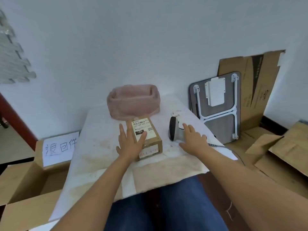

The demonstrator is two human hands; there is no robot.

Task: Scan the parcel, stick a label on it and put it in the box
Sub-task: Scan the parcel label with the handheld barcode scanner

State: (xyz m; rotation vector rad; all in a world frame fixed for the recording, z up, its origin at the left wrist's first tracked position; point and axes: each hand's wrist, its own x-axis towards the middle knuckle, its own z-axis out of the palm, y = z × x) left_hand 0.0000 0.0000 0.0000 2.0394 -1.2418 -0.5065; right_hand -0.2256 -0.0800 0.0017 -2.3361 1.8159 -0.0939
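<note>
A brown cardboard parcel (150, 135) with a white shipping label on top lies in the middle of the small white-covered table (100, 147). My left hand (130, 144) rests flat on the parcel's near left part, fingers spread. To the right, a grey and black handheld scanner (174, 130) lies on the table with its cable trailing right. My right hand (193, 139) is over the scanner's handle, fingers apart, not closed on it. An open cardboard box (21, 185) with a handwritten paper sign (60, 148) stands on the floor at the left.
A pink fabric basket (133, 100) sits at the table's far edge, just behind the parcel. Small paper slips (176, 114) lie beyond the scanner. A folded grey lap table (216, 107) and flattened cardboard (250, 84) lean on the wall at right. More cardboard (283, 155) lies on the floor.
</note>
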